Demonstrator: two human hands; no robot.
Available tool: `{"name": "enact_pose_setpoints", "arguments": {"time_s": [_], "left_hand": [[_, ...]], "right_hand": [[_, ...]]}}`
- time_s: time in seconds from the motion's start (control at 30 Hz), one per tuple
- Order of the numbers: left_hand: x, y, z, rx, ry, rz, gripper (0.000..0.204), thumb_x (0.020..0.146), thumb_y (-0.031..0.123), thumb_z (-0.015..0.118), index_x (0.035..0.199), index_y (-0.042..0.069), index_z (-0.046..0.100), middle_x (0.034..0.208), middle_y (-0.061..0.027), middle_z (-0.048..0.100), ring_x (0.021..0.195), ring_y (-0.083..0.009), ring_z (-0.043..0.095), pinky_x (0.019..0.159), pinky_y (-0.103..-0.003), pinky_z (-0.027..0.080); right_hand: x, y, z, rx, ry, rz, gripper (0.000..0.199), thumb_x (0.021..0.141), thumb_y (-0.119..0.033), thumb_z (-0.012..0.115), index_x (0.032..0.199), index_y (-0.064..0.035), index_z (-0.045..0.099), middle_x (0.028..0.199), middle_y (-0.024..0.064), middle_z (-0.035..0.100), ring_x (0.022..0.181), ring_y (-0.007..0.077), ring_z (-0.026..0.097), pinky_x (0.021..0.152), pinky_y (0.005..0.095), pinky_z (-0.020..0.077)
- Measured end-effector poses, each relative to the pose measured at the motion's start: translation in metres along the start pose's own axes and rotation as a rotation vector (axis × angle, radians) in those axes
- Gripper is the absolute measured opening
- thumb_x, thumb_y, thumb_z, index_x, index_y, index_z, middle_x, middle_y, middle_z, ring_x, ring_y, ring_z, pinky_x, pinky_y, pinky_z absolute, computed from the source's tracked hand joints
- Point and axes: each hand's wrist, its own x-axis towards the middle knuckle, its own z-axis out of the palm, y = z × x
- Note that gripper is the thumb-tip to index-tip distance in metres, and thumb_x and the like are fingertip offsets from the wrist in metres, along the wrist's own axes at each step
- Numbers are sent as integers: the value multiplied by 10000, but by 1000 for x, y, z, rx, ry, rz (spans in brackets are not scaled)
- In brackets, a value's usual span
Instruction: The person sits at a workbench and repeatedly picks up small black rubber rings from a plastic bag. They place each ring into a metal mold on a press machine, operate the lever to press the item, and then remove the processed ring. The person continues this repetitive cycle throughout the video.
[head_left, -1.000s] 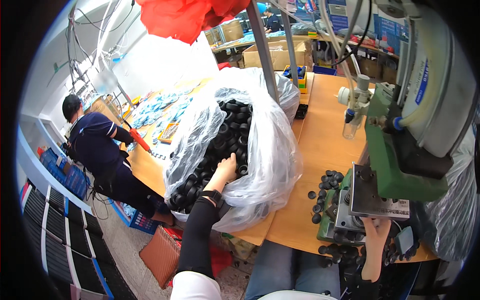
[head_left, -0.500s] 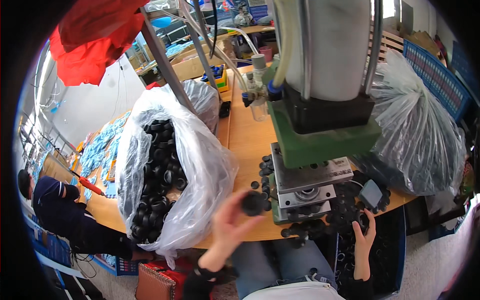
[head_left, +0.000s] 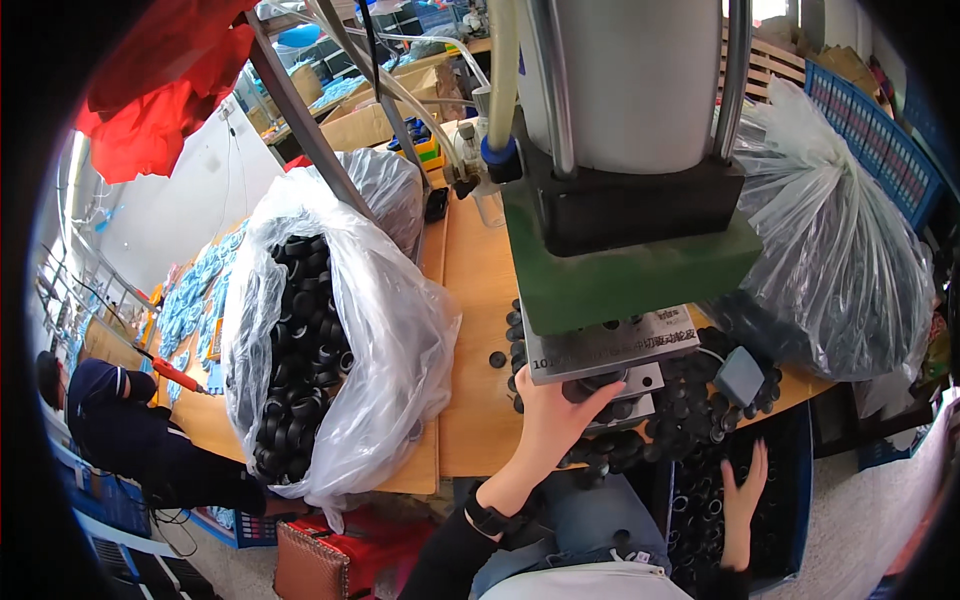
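The left hand is reaching in under the plate of the green press. Its grip is curling around a black part, thumb in front and fingers on the left side, narrowed to about the part's width. The part is sitting just below the plate, over the lower block; whether it is resting fully on its seat is not showing, since plate and hand are hiding that.

Doing this well is probably calling for setting the part level and centred, holding it only by its sides, and having every fingertip out from under the plate before any pressing. The right hand is hanging over the blue crate, fingers spread wide, seemingly holding nothing; it is best staying clear of the plate too. Black scraps are crowding the desk beside the block, so checking that none is lying under the part is seeming wise.
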Motion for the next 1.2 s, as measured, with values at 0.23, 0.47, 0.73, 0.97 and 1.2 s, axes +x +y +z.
{"name": "enact_pose_setpoints", "arguments": {"time_s": [0.23, 0.47, 0.73, 0.97, 1.2], "left_hand": [[-14, -9, -45, -488, -268, -79, 750, 657, 215, 836, 1280, 47, 454, 1296, -91, 488, 1162, -224, 492, 973, -392, 385], [-65, -18, -160, -79, 350, 199, 240, 794, 60, 689, 1016, -10, 628, 1000, -106, 652, 924, -197, 617, 828, -305, 472], [-19, -173, -313, 872, 446, -213, 474, 733, 190, 701, 1157, 28, 565, 1082, -182, 597, 986, -336, 590, 830, -415, 483], [21, -204, -320, 1095, -38, -292, 525, 673, 149, 684, 1097, 8, 410, 1013, -218, 580, 885, -406, 608, 732, -468, 511], [10, -179, -313, 852, 474, -158, 476, 666, 204, 703, 1089, 24, 579, 1024, -204, 525, 967, -377, 560, 858, -419, 467]], "right_hand": [[109, -49, 55, -330, -44, -286, 540, 872, -287, 587, 1325, -33, 439, 1404, 117, 415, 1322, 311, 343, 1087, 475, 214], [126, -51, 34, -383, -238, -130, 460, 909, -337, 533, 1281, -66, 521, 1339, 101, 497, 1278, 265, 404, 1094, 536, 120], [96, -118, 37, 433, -258, -280, 456, 865, -131, 597, 1279, 14, 471, 1342, 160, 449, 1267, 292, 399, 1052, 374, 290], [96, -235, 46, 935, -399, -197, 497, 728, -3, 691, 1170, 27, 467, 948, 68, 594, 825, 127, 548, 770, 258, 432], [89, -249, 66, 482, -2, -487, 363, 718, -79, 745, 1028, -15, 568, 963, 77, 598, 918, 199, 524, 858, 333, 367]]}}
